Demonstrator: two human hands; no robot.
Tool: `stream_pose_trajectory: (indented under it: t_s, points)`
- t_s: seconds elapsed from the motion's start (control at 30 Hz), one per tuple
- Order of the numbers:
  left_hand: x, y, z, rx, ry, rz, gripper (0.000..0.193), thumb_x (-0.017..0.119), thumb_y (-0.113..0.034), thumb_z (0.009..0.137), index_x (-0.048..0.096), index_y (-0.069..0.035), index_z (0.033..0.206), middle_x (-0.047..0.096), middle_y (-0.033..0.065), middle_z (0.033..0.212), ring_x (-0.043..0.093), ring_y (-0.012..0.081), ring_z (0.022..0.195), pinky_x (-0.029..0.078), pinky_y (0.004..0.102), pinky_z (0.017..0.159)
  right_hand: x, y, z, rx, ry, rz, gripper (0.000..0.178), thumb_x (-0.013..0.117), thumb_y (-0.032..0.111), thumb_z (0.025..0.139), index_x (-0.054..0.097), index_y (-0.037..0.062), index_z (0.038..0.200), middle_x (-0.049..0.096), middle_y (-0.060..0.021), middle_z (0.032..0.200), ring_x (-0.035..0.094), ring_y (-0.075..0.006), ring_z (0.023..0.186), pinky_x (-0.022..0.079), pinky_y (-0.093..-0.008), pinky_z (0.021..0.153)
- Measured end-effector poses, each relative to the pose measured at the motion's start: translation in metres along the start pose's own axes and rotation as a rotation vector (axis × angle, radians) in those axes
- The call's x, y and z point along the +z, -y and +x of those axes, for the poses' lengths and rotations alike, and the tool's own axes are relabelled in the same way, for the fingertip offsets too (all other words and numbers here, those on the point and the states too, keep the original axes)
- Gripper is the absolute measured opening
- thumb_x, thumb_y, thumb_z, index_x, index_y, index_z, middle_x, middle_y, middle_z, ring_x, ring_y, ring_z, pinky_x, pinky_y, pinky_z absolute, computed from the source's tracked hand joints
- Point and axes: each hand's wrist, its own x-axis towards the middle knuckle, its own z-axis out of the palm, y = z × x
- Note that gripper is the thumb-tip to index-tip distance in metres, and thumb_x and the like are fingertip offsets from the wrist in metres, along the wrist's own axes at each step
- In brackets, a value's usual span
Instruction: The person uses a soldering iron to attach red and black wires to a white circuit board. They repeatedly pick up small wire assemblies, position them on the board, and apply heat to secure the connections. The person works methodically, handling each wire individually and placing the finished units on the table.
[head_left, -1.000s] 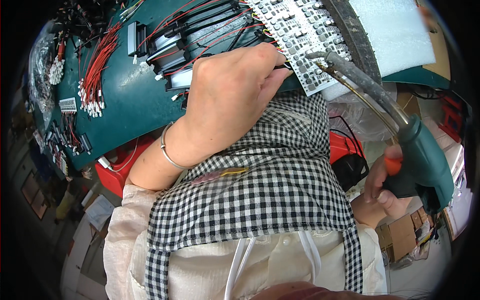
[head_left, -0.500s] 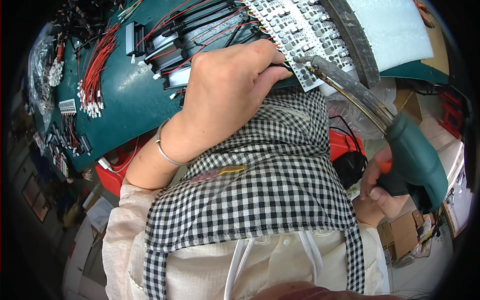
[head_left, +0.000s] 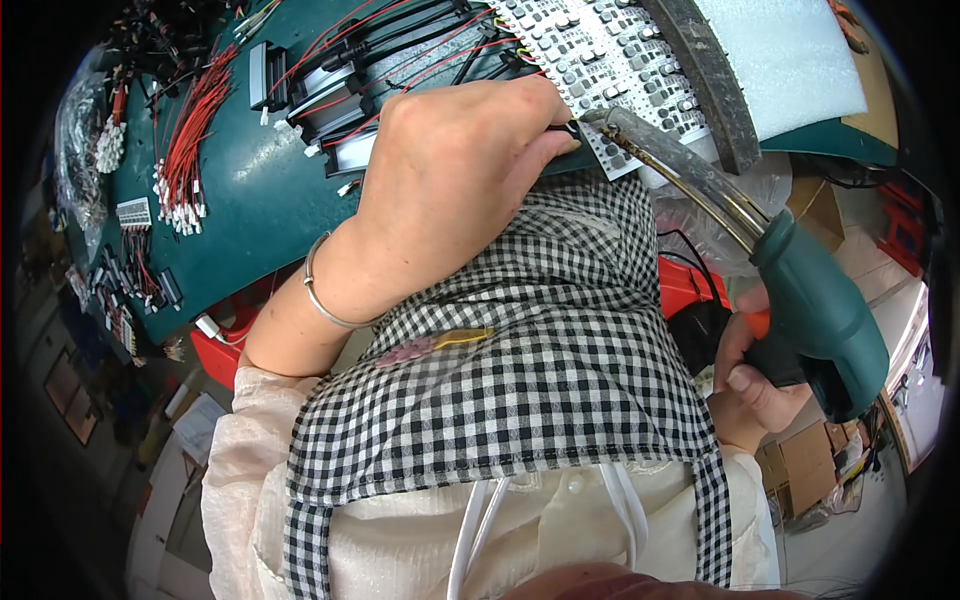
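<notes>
My left hand (head_left: 455,165) is at the lower left edge of a white circuit board (head_left: 605,75) dotted with small components. Its thumb and forefinger pinch a thin black wire (head_left: 568,128) against that edge. My right hand (head_left: 765,395) is wrapped round the handle of a green soldering gun (head_left: 825,310) with an orange trigger. Two metal rods reach from the gun toward the board, and its dark tip (head_left: 598,117) is beside the pinched wire; whether they touch I cannot tell. My left palm hides part of the wires behind it.
A dark curved bar (head_left: 712,90) lies across the board's right side, by a white foam sheet (head_left: 785,65). Black-and-silver housings (head_left: 335,95) with red and black wires are left of the board. Red wire bundles (head_left: 195,140) lie farther left on the green table (head_left: 250,215).
The soldering gun and my right hand have shifted slightly left, its tip moving closer to my left fingertips. My left hand has barely moved and keeps its pinch.
</notes>
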Motion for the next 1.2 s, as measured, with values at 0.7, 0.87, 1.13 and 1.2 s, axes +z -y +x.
stream_pose_trajectory:
  t_s: [0.7,0.87,1.13,1.2]
  points:
    - [-0.002,0.0,0.003,0.0,0.01,0.0,0.015,0.077,-0.011,0.07,0.068,-0.006,0.081,0.066,0.0061,0.07,0.06,0.0186,0.053,0.045,0.0248,0.048,-0.035,0.018,0.026,0.016,0.448,0.116,0.074,0.066,0.008,0.069,0.029,-0.0137,0.129,0.048,-0.0061,0.055,0.048,-0.015,0.039,0.04,-0.0237,0.037]
    - [0.0,0.001,0.0,-0.039,0.035,-0.045,0.019,0.075,-0.01,0.074,0.067,-0.005,0.09,0.067,0.0048,0.071,0.06,0.013,0.054,0.045,0.0226,0.049,-0.038,0.013,0.021,0.063,0.397,0.149,0.074,0.066,0.005,0.069,0.029,-0.0134,0.13,0.048,-0.0061,0.055,0.05,-0.0159,0.041,0.041,-0.0238,0.04]
    - [0.003,0.003,0.001,-0.463,0.16,-0.564,0.016,0.063,-0.008,0.088,0.065,0.001,0.101,0.064,0.0018,0.07,0.047,0.0006,0.051,0.036,0.0148,0.046,-0.048,0.014,0.02,0.065,0.468,0.128,0.075,0.065,0.006,0.071,0.026,-0.0111,0.133,0.05,-0.0063,0.056,0.052,-0.017,0.044,0.044,-0.0254,0.045]
    - [0.003,-0.001,-0.001,-0.45,0.133,-0.513,0.015,0.065,-0.006,0.086,0.065,0.001,0.099,0.065,0.0017,0.07,0.05,0.0008,0.053,0.038,0.0148,0.048,-0.05,0.015,0.017,0.078,0.477,0.101,0.076,0.066,0.006,0.069,0.027,-0.0116,0.132,0.05,-0.0065,0.056,0.052,-0.0168,0.044,0.043,-0.0251,0.044]
